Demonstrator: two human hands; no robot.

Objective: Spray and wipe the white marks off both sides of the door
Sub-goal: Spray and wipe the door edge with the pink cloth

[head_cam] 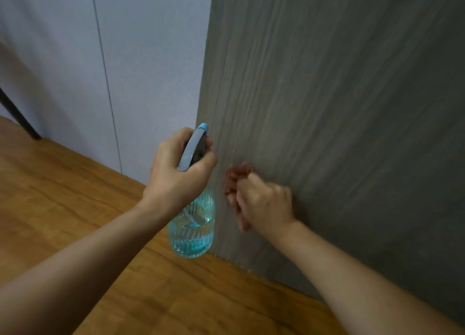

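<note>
L hand gripping spray bottle by trigger head, nozzle at grey door edge. R hand bunching reddish cloth against door, just R of bottle.

Left hand raised and curled, right hand fisted.

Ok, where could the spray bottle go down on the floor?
Bare wooden floor lies left of the spray bottle, bordered by the white wall and the door. It is crowded at the door's edge, where both hands work.
</note>
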